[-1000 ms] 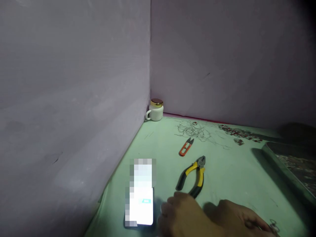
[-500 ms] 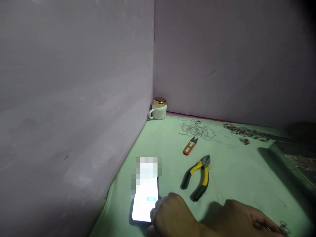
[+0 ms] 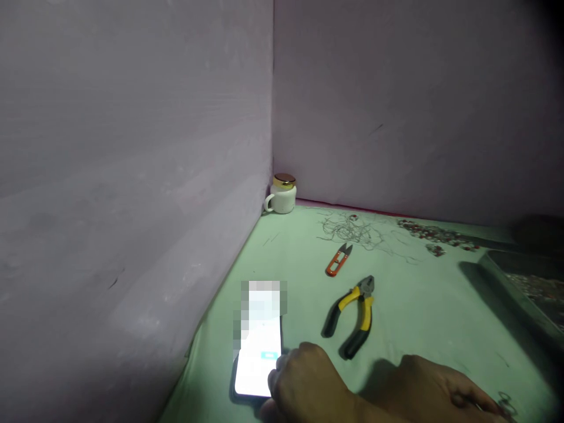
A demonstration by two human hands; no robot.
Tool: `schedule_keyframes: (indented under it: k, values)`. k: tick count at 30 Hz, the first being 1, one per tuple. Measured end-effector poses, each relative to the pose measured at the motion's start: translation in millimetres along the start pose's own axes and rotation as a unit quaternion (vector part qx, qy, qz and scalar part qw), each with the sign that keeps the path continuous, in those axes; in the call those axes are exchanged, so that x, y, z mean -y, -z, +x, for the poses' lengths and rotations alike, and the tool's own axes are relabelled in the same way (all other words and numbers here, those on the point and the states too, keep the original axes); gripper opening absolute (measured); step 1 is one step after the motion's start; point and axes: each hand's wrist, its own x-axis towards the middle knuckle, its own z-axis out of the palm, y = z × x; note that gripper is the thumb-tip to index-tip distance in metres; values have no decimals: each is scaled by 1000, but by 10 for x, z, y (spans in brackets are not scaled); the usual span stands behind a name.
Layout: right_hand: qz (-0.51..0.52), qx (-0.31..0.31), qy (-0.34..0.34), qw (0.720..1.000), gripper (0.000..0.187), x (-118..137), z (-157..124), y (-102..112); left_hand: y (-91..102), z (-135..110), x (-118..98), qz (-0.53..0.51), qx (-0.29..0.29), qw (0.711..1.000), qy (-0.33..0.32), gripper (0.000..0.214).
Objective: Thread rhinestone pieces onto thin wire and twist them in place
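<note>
At the bottom, my right hand [image 3: 308, 379] reaches left across my left wrist, its fingers curled by the lower right edge of a lit phone [image 3: 253, 376]. Whether anything is inside those fingers is hidden. My left hand [image 3: 436, 388] extends to the right, fingers bent and pinched at a small piece of dark looped wire [image 3: 506, 403]. Pliers [image 3: 368, 314] with yellow and black handles lie just beyond the hands, handles spread. Above them are orange thread snips [image 3: 338, 261]. The phone's upper part is blurred out.
On the green cloth [image 3: 418, 311], a tangle of thin wire [image 3: 350, 229] lies behind the snips. Red and silvery beaded pieces [image 3: 434, 235] sit at the back right, near a clear tray [image 3: 529, 288]. A lidded white mug [image 3: 282, 198] stands in the corner between two pale walls.
The view has shifted very slightly. Both hands, the phone and the tools stay where they were.
</note>
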Motion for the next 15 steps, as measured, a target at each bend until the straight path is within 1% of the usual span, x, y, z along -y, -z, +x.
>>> schedule_keyframes:
  k: [2,4,7,10,11,13,15]
  values:
    - [-1,-20,2,1000,12,-9,7,-29,16,-14,-6,-5,0,1000,-9,39]
    - [-4,-21,5,1000,13,-16,14,-59,34,-35,-24,-5,-1,1000,-14,39]
    - [-1,-17,10,1000,13,-28,22,-87,46,-73,-79,-1,-9,1000,1,38]
    - [-13,-57,5,998,11,-64,33,-70,24,-78,-108,-11,-25,999,17,37]
    - [-20,-73,4,997,12,-83,40,-54,10,-63,-96,-27,-33,999,12,36]
    - [-33,-92,1,995,14,-126,62,-11,-19,-6,-33,-82,-46,995,-22,32]
    - [-43,-102,2,994,16,-167,104,26,-39,77,57,-140,-37,987,-63,29]
